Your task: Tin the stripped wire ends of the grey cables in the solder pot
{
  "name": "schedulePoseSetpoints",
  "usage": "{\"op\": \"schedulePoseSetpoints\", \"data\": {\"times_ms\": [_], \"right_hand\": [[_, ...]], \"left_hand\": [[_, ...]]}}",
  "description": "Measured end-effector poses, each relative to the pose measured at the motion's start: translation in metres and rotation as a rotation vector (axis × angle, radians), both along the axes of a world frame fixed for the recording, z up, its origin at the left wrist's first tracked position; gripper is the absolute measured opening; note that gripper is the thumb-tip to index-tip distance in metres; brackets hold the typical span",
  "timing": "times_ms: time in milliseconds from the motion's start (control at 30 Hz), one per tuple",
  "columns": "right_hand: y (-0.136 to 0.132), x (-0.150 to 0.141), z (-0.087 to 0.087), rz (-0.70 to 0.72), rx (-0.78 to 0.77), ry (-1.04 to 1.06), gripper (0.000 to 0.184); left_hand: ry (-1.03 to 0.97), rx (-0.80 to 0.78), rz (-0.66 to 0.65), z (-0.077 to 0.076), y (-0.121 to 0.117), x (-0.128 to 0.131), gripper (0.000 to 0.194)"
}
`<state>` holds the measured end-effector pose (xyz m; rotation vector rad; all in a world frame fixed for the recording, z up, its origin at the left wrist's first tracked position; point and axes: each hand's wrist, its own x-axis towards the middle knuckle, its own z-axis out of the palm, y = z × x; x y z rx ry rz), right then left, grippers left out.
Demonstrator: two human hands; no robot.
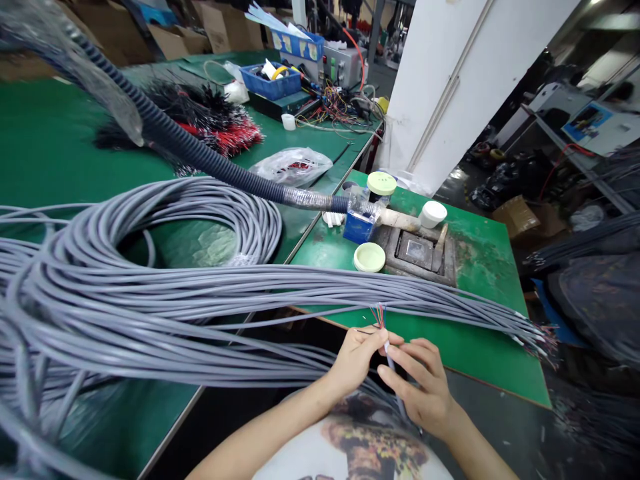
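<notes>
Past the left hand (355, 360) and right hand (415, 390), the green worktop (480, 347) carries many grey cables (200, 293) and a metal fixture (415, 250).

The scene is bright and evenly lit, with light falling from overhead and only faint shadows on the green bench (65, 133). A ceiling lamp (595, 2) flares at 1 o'clock. Small highlights of glare sit on the metal plate (415, 252) and the plastic bag (293, 167). The floor (500, 427) falls dim around 4 o'clock. The hose (165, 130) goes soft and blurred toward 11 o'clock, and the cables (60, 313) smear and bow with wide-angle distortion near 8 o'clock.
</notes>
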<state>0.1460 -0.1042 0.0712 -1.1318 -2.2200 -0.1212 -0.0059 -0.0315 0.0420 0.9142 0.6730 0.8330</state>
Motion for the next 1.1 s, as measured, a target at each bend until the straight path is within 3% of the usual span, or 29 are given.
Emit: {"op": "schedulePoseSetpoints", "data": {"times_ms": [200, 367, 533, 633, 700, 800, 900, 1000, 1100], "right_hand": [[0.000, 0.004, -0.004, 0.013, -0.024, 0.065, 0.037], [-0.003, 0.005, -0.006, 0.054, -0.038, 0.147, 0.039], [-0.018, -0.001, -0.003, -0.010, -0.037, 0.165, 0.032], [-0.042, 0.006, -0.006, -0.136, -0.048, 0.134, 0.029], [-0.068, 0.020, -0.011, -0.280, -0.083, 0.086, 0.029], [-0.113, 0.050, -0.020, -0.578, -0.267, -0.023, 0.029], [-0.145, 0.069, -0.026, -0.765, -0.445, -0.019, 0.041], [-0.143, 0.060, -0.026, -0.774, -0.576, 0.256, 0.043], [-0.110, 0.032, -0.026, -0.628, -0.802, 0.609, 0.032]], "left_hand": [[-0.024, -0.065, -0.033, -0.003, -0.001, 0.002, 0.038], [-0.231, -0.240, -0.035, -0.001, 0.002, 0.006, 0.033], [-0.321, -0.226, -0.212, 0.009, 0.004, 0.016, 0.036], [-0.139, 0.009, -0.330, 0.016, 0.006, 0.028, 0.037], [0.041, 0.295, -0.355, 0.020, 0.011, 0.034, 0.028], [0.345, 0.796, -0.240, 0.021, 0.027, 0.038, 0.028], [0.686, 1.136, -0.103, 0.016, 0.044, 0.041, 0.027], [0.928, 1.292, -0.084, 0.010, 0.055, 0.049, 0.023], [1.009, 1.362, -0.074, 0.007, 0.057, 0.060, 0.013]]}}
